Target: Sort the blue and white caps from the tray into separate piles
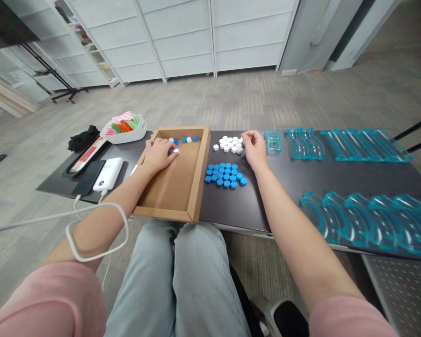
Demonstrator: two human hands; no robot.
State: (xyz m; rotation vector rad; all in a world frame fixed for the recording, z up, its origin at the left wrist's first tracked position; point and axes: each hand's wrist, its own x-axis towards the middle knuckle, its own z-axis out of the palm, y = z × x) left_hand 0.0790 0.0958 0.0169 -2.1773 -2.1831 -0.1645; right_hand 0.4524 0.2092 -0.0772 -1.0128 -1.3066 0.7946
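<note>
My left hand (159, 153) reaches into a shallow cardboard box (192, 187), its fingers apart and low over the bottom. A white hexagonal piece (176, 150) lies at its fingertips, and a blue piece (170, 151) shows partly under the fingers. Farther back in the box sit several more blue and white pieces (189, 140). My right hand (255, 146) is at the right edge of a heap of white hexagonal pieces (228, 144), fingers curled together; whatever is between them is hidden. Nearer to me, blue hexagonal pieces (226, 174) lie grouped on the dark table.
Clear teal plastic parts stand right of my right hand: small stacked ones (272, 142), wavy ones (305, 144), straight ones (366, 145) and curved ones (368, 217). At left are a white basket (121, 136), a white power bank (108, 174) and a cable (122, 220) across my left forearm.
</note>
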